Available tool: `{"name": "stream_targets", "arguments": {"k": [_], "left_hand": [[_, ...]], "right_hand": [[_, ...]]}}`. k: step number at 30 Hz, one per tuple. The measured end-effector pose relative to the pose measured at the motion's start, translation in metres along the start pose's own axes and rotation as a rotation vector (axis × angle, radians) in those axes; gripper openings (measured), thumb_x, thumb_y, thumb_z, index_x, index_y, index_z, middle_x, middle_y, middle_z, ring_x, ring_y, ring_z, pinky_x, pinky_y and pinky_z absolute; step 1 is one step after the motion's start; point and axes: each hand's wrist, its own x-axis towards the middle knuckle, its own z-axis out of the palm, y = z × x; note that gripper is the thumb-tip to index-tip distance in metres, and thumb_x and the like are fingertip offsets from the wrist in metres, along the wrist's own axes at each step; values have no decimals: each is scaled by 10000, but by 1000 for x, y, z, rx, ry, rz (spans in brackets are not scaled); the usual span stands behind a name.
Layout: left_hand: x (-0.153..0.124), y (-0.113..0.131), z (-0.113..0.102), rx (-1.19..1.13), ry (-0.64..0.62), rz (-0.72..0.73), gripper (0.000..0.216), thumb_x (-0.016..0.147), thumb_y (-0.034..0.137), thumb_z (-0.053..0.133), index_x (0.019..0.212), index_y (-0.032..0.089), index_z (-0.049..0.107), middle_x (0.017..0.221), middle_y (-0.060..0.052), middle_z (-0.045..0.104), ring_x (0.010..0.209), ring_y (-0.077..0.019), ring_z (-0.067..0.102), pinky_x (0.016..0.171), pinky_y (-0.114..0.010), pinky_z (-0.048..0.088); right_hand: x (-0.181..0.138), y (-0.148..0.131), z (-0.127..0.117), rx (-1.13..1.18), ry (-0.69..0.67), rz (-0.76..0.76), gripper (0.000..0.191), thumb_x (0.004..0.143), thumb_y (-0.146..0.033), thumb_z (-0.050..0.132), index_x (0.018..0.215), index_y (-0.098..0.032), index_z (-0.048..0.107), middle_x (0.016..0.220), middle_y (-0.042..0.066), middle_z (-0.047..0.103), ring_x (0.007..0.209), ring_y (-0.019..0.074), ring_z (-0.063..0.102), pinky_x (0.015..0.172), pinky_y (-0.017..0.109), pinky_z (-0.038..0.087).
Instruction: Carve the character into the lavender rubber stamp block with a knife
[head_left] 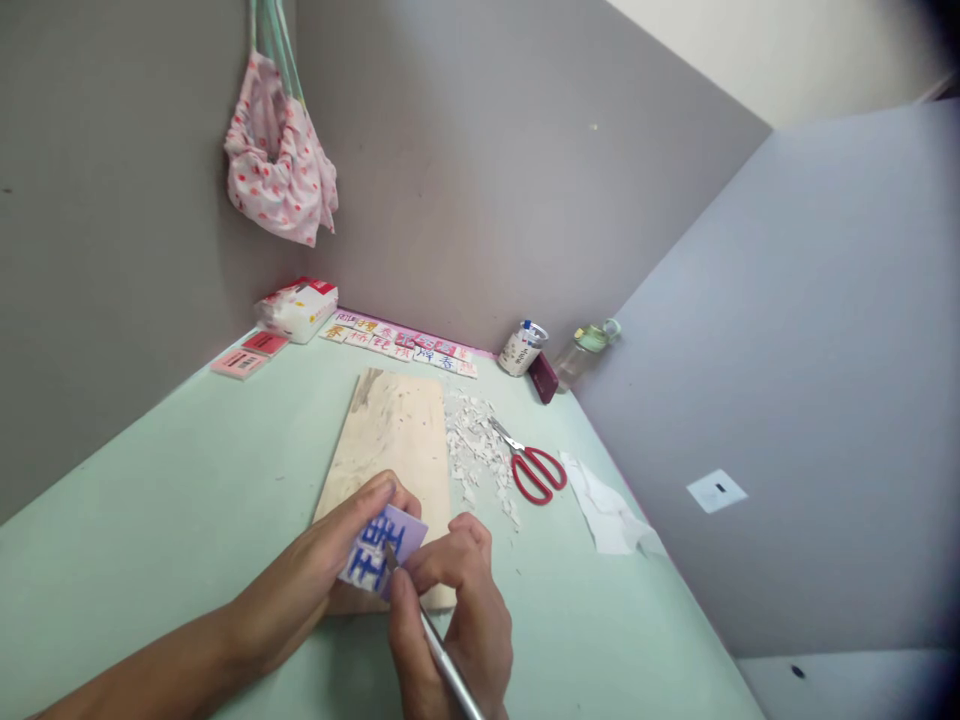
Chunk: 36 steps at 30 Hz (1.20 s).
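Note:
A small lavender block [409, 533] with a blue character, partly carved to white around its strokes, is gripped in my left hand [322, 560]. It looks like a rubber carving block. My right hand [457, 600] is closed around a silver carving knife [442, 650], held like a pen. The blade's tip rests on or just above the block's face near the blue strokes; I cannot tell which. Both hands are over the near end of a pale wooden board [397, 430]. My left fingertips behind the block are partly hidden.
White shavings [476, 440] lie right of the board, beside red-handled scissors [529, 465] and a white tissue [604, 510]. Lettered tiles [405, 345] line the back edge. A tissue pack [300, 308], pink blocks [240, 362], a can [523, 350], a dark red case [543, 378] and a bottle [581, 355] stand around.

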Motion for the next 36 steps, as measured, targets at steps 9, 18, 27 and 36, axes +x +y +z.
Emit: {"name": "stream_targets", "arguments": {"k": [9, 18, 27, 36], "left_hand": [[2, -4, -3, 151, 49, 61, 439, 929, 691, 494, 869, 256, 483, 795, 36, 419, 716, -151, 346, 656, -230, 415], [3, -3, -8, 268, 47, 203, 319, 991, 552, 509, 880, 255, 478, 821, 37, 416, 779, -157, 400, 751, -234, 412], [10, -8, -17, 315, 18, 246, 269, 1012, 522, 509, 952, 262, 541, 814, 44, 467, 728, -133, 430, 692, -234, 402], [5, -4, -11, 252, -56, 203, 302, 1004, 542, 505, 929, 251, 530, 846, 37, 532, 775, -144, 531, 789, -263, 464]], "right_hand": [[-2, 3, 1, 27, 45, 18, 233, 861, -23, 561, 813, -225, 455, 686, -81, 577, 571, 100, 576, 921, 376, 408], [-7, 5, 1, 31, 112, 48, 241, 901, -25, 567, 803, -224, 472, 704, -51, 579, 617, 130, 554, 911, 419, 402], [-3, 9, -3, 24, 119, 70, 247, 887, -28, 588, 791, -219, 466, 717, -76, 590, 616, 106, 564, 908, 372, 380], [-3, 10, 0, 69, 164, 96, 234, 890, -54, 582, 774, -217, 459, 691, -97, 582, 612, 92, 556, 902, 349, 370]]}}
